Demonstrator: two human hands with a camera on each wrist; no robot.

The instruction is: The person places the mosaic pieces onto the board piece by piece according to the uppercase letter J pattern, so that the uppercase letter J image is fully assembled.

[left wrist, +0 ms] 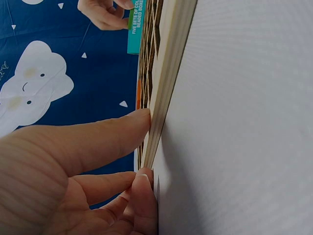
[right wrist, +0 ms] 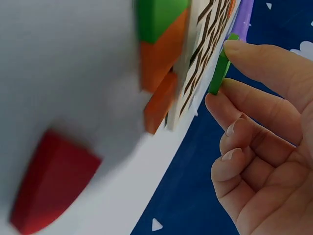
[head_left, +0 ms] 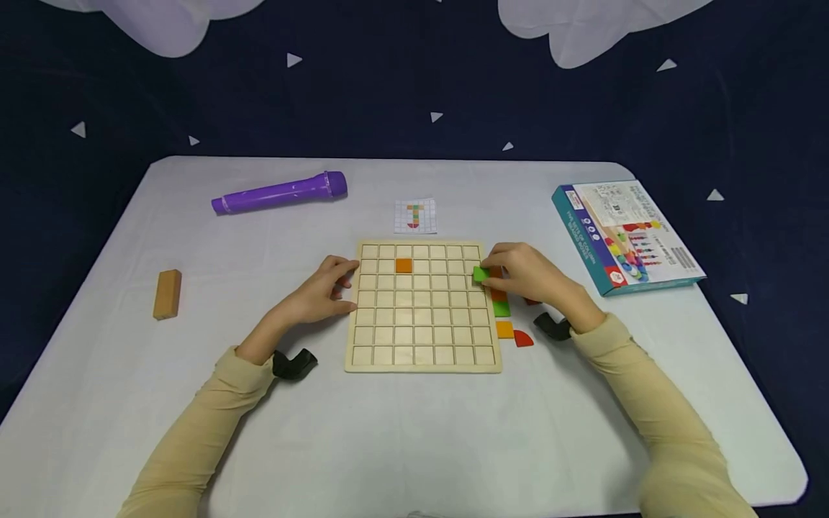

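Left hand (head_left: 319,291): relaxed against your board (head_left: 422,316), left edge, bracing it I guess
Right hand (head_left: 527,272): you've got a green tile (head_left: 480,274) pinched at the board's right edge

The tan-sleeved left arm (head_left: 214,424) and right arm (head_left: 654,410) reach forward, angling inward. The left hand (head_left: 317,293) holds its thumb extended, set apart from its fingers. The right hand (head_left: 529,275) pinches with thumb and nearest fingertips, its other fingers curled toward the palm.
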